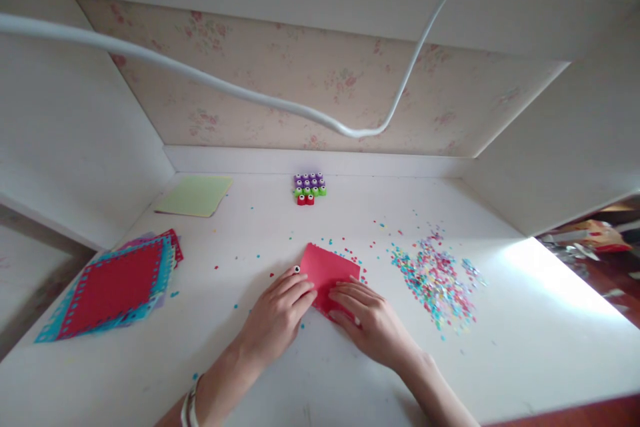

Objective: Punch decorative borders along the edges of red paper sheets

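Observation:
A sheet of red paper (327, 268) lies turned at an angle on the white table in front of me. My left hand (280, 307) is closed around a small craft punch (297, 269) at the paper's left edge. Only the punch's white top with a dark centre shows; my fingers cover the rest. From the right, my right hand (367, 317) holds the same paper, its fingers across the lower right part and its thumb near the lower edge. Small punched bits lie around the paper's far and right edges.
Several purple, green and red craft punches (310, 188) stand in rows at the back. On the left lie a stack of red and blue sheets with punched edges (115, 287) and pale green paper (194, 196). Confetti (435, 277) is heaped right. A white cable (225, 83) hangs overhead.

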Action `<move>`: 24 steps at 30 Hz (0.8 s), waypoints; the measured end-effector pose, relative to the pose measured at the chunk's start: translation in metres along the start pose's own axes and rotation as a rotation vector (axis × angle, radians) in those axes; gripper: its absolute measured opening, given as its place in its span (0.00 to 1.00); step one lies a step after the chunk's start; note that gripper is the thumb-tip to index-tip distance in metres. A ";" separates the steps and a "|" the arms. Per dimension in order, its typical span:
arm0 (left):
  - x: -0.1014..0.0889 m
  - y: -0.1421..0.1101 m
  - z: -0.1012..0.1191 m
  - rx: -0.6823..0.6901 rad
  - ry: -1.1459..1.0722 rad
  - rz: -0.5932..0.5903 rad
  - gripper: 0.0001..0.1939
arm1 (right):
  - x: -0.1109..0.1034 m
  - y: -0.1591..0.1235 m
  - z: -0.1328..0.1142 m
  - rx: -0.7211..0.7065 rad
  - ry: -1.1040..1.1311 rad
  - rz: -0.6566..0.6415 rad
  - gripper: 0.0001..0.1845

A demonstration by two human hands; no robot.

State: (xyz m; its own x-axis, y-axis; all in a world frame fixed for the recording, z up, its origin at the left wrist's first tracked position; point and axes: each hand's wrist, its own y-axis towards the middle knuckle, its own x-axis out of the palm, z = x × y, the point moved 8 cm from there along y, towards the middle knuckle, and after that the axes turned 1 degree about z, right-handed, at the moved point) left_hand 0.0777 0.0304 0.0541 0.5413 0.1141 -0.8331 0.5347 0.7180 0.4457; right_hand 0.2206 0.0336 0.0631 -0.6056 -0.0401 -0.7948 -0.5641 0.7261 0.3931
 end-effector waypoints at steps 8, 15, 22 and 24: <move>-0.032 0.001 -0.014 -0.299 -0.205 0.371 0.11 | -0.063 -0.014 -0.061 -0.014 -0.188 0.639 0.19; -0.012 -0.003 -0.020 -0.676 -0.675 0.179 0.14 | -0.031 0.025 -0.055 0.151 0.007 0.478 0.15; -0.016 0.000 -0.006 -0.620 -0.738 0.138 0.14 | -0.016 0.033 -0.044 0.202 0.035 0.377 0.12; -0.017 0.000 -0.003 -0.608 -0.747 0.126 0.13 | -0.013 0.032 -0.041 0.212 0.054 0.359 0.12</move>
State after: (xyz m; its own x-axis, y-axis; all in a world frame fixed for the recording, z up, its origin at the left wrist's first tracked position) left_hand 0.0666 0.0307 0.0673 0.9564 -0.1002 -0.2744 0.1312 0.9866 0.0969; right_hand 0.1874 0.0287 0.1050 -0.7744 0.2095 -0.5971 -0.1875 0.8253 0.5327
